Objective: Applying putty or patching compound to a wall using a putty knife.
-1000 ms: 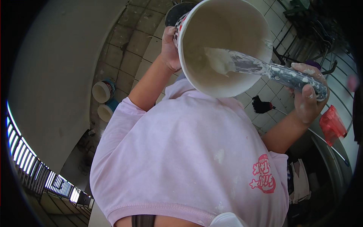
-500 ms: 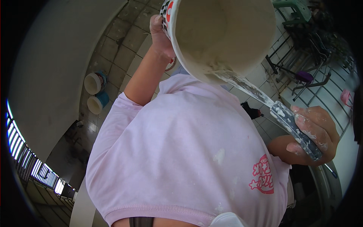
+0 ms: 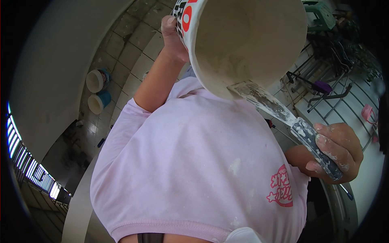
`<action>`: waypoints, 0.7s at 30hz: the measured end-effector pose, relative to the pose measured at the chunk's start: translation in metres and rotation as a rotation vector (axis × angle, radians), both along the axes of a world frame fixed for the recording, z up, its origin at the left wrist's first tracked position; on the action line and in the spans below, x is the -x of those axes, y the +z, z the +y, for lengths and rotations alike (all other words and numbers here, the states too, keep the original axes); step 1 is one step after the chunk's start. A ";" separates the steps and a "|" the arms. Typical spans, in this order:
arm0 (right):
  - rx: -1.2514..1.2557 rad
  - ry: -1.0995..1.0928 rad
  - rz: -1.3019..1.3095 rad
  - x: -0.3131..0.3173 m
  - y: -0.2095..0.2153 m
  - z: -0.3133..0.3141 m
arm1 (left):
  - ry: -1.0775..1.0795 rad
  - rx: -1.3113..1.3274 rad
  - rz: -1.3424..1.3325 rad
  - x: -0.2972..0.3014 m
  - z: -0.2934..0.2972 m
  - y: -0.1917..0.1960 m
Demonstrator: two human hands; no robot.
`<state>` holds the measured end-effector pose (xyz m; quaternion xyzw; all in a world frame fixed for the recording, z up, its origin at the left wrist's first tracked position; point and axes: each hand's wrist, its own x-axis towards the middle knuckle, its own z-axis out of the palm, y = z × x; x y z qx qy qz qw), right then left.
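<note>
Bucket (image 3: pixel 255 44): we judge lightish, stiff, smooth-walled; hold by side. Left hand (image 3: pixel 175 42) grasps it; right hand (image 3: pixel 342 148) clenches smeared scraper (image 3: pixel 292 120).

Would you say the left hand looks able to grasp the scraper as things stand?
Probably not: the left hand is occupied holding the bucket at its left side, and the right hand grips the scraper by its handle.

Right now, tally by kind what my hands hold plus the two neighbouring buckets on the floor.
Buckets: 3 (held bucket in left hand; dark-sided bucket and blue-sided bucket on the floor)
Scraper: 1 (in right hand)
Total: 4
</note>
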<state>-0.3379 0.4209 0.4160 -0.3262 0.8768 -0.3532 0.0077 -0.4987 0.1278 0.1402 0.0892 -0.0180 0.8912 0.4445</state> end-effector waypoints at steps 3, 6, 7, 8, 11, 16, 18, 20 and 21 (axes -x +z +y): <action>0.032 -0.029 -0.016 -0.009 0.003 0.018 | 0.014 0.020 -0.013 -0.006 0.005 -0.001; -0.079 -0.155 0.187 -0.002 -0.010 0.006 | 0.019 0.041 -0.026 -0.013 0.011 0.001; -0.009 -0.433 0.229 -0.006 -0.029 -0.016 | 0.015 0.048 -0.030 -0.014 0.016 0.001; -0.009 -0.431 0.230 -0.001 -0.031 -0.018 | 0.018 0.054 -0.033 -0.016 0.019 0.002; -0.023 -0.211 0.071 0.005 -0.034 -0.016 | 0.029 0.074 -0.040 -0.021 0.026 0.005; 0.008 -0.139 0.105 -0.005 -0.021 -0.002 | 0.058 0.108 -0.054 -0.027 0.029 0.010; -0.017 -0.118 0.117 -0.007 -0.016 0.005 | 0.083 0.119 -0.058 -0.026 0.026 0.010; 0.075 -0.086 0.105 -0.005 -0.012 0.011 | 0.134 0.135 -0.057 -0.032 0.024 0.016; 0.093 -0.104 0.147 -0.003 -0.017 0.011 | 0.179 0.152 -0.048 -0.032 0.021 0.020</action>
